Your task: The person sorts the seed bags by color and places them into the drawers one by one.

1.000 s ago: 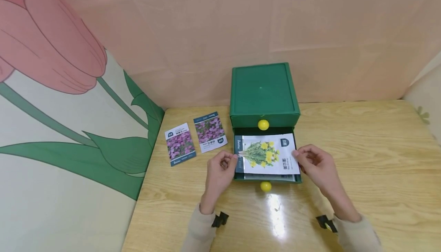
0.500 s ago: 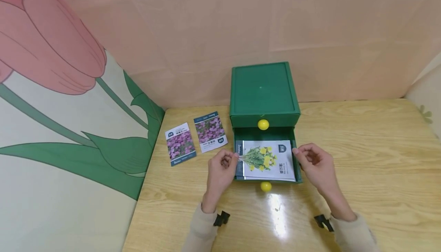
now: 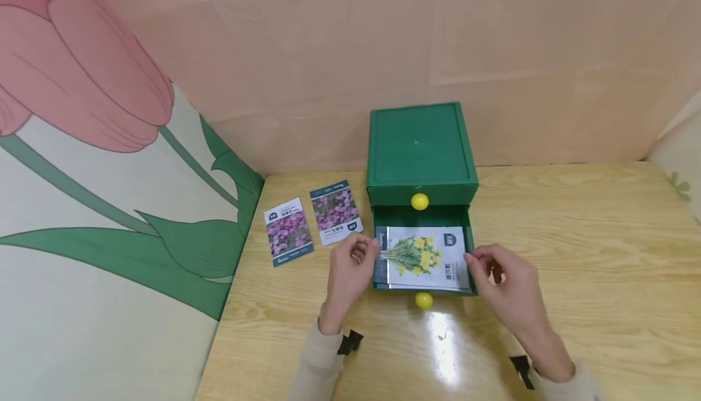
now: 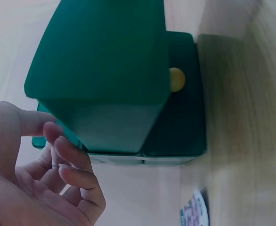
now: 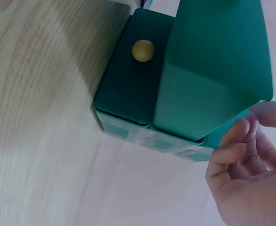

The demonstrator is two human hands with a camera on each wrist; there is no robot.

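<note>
A dandelion seed packet (image 3: 413,258) lies flat in the pulled-out green drawer (image 3: 421,215), with another packet's edge showing under it. My left hand (image 3: 350,267) is at the drawer's left wall, thumb tip over the rim by the packet's dark end and curled fingers outside. At the opposite wall my right hand (image 3: 506,282) has thumb and index finger together on the rim, close to the packet's white end. Seen from below in the left wrist view, the drawer's underside (image 4: 100,56) hides the packets. The right wrist view shows the fingertips (image 5: 241,129) at the drawer's edge.
Above the open drawer is the green cabinet (image 3: 418,145), whose upper drawer has a yellow knob (image 3: 420,201). Two packets with pink flowers, one left (image 3: 288,232) and one nearer the cabinet (image 3: 336,212), lie on the wooden table (image 3: 575,267). A pink cloth (image 3: 306,72) hangs behind.
The dandelion packet, raised and slightly askew between my hands, has gone down into the drawer and now lies squarer there. My right hand has moved slightly toward me.
</note>
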